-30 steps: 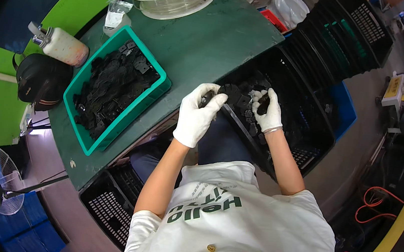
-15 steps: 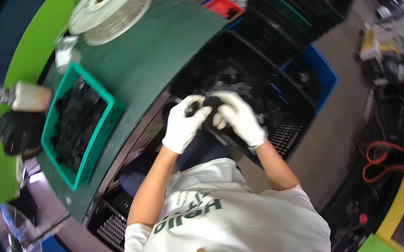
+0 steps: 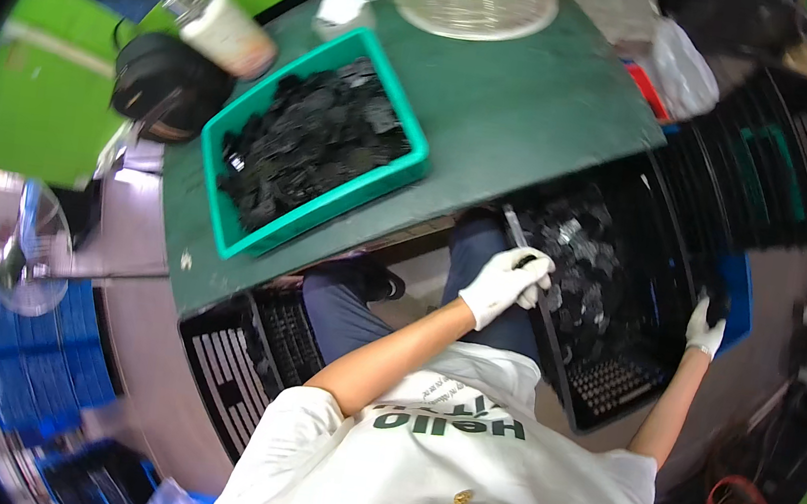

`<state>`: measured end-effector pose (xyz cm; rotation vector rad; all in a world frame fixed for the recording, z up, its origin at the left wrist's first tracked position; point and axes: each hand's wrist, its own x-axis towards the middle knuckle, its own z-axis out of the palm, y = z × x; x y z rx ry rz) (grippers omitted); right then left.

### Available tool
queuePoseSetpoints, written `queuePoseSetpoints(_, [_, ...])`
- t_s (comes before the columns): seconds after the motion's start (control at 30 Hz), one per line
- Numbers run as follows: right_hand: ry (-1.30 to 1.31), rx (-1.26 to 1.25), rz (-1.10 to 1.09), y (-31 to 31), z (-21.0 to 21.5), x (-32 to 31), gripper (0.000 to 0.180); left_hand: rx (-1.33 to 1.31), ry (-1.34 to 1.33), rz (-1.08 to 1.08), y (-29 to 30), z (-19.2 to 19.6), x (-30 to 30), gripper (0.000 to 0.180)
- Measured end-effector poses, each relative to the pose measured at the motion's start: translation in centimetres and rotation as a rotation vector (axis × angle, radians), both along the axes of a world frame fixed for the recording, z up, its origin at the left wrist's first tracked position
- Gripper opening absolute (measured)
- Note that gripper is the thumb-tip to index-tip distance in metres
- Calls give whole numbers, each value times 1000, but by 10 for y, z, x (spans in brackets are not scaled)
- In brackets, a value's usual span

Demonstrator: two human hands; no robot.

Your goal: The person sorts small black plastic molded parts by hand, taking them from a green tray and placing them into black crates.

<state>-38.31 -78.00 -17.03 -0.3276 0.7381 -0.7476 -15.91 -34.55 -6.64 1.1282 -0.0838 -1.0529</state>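
Both my hands wear white gloves. My left hand (image 3: 508, 287) is closed near the left rim of a black crate (image 3: 615, 404), with a small black piece (image 3: 525, 261) showing between thumb and fingers. Inside the crate lie many loose black parts (image 3: 576, 283), some of them shiny. Far to the right, my right hand (image 3: 704, 331) reaches over the edge of a blue bin (image 3: 741, 304). A dark part (image 3: 717, 307) shows at its fingers, which are partly hidden, so I cannot make out whether they grip it.
A green tray (image 3: 269, 241) heaped with black pieces sits on the dark green table (image 3: 501, 113). Behind it are a white spool (image 3: 474, 9), a pump bottle (image 3: 229, 29) and a black bag (image 3: 167, 82). Stacked black crates (image 3: 767, 166) stand at the right.
My hands, close together over the crate before, are now apart. The right one has moved rightward to the blue bin. The view has turned, bringing the green tray closer to the middle.
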Motion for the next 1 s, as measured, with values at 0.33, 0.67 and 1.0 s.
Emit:
queuePoseSetpoints(0.33, [211, -1805, 973, 352, 188, 276, 23, -64, 72, 314, 98, 26, 12, 24])
queuePoseSetpoints(0.67, [60, -2693, 870, 419, 191, 366, 18, -120, 27, 606, 153, 47, 27, 23])
queuePoseSetpoints(1.0, [-366, -2437, 575, 425, 182, 305, 28, -270, 13, 767, 163, 69, 56, 25])
